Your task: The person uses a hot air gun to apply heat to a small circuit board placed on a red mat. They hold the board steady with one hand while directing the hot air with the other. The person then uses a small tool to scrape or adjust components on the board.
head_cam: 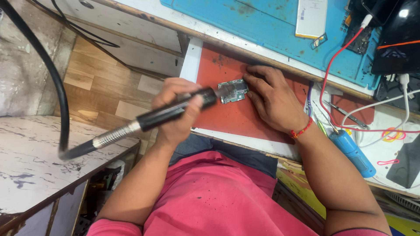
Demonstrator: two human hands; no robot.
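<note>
My left hand point(177, 109) grips the black handle of a hot-air tool point(170, 112), whose metal-spring hose runs off to the lower left. Its metal nozzle point(222, 91) hovers at the left edge of a small green circuit board point(235, 91). The board lies on a red work mat point(236, 120). My right hand point(273, 98) rests on the mat, its fingertips pressing the board's right side and top corner. Whether the nozzle touches the board I cannot tell.
A blue mat point(271, 26) lies beyond, with a white flat rectangular part point(311, 17) on it. Red wire point(331, 65), tweezers point(350, 114), a blue cylindrical tool point(352, 150) and a black device point(398, 39) crowd the right. A marbled shelf point(30, 153) and thick black hose point(52, 78) are left.
</note>
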